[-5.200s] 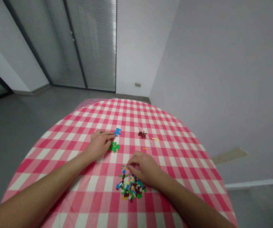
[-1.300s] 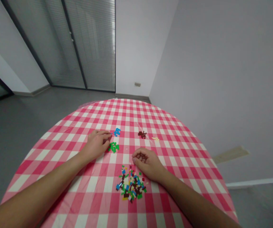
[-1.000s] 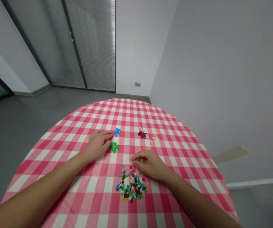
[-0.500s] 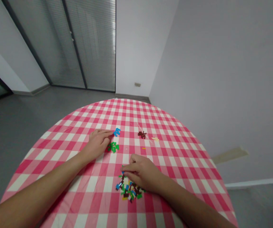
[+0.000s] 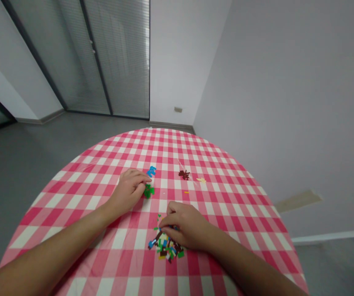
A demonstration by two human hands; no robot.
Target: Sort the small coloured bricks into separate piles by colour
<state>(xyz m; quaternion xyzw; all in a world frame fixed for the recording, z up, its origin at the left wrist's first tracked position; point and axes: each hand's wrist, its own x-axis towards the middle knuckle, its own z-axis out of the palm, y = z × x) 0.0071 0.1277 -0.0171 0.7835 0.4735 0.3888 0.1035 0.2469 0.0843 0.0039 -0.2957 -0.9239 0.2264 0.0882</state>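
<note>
My left hand [image 5: 130,187] is over the small pile of green building bricks [image 5: 149,190], with its thumb and fingers apart and nothing visible between them. Just beyond its fingertips lies a small pile of blue bricks [image 5: 151,171]. My right hand [image 5: 185,222] rests at a heap of mixed-colour bricks [image 5: 166,246] and covers part of it. Its thumb and forefinger are closed together low over the heap; what they pinch, if anything, is too small to tell.
Farther back on the checked tablecloth [image 5: 164,144] lie a dark brown brick pile [image 5: 183,174] and a few cream pieces [image 5: 201,180]. A single yellow-orange brick [image 5: 186,192] is nearer me. The round table's edge curves toward a grey wall [image 5: 272,102] on the right.
My left hand has drawn back from the blue pile toward the green one. My right hand's fingertips have shifted slightly on the heap, and some bricks at its left side have moved.
</note>
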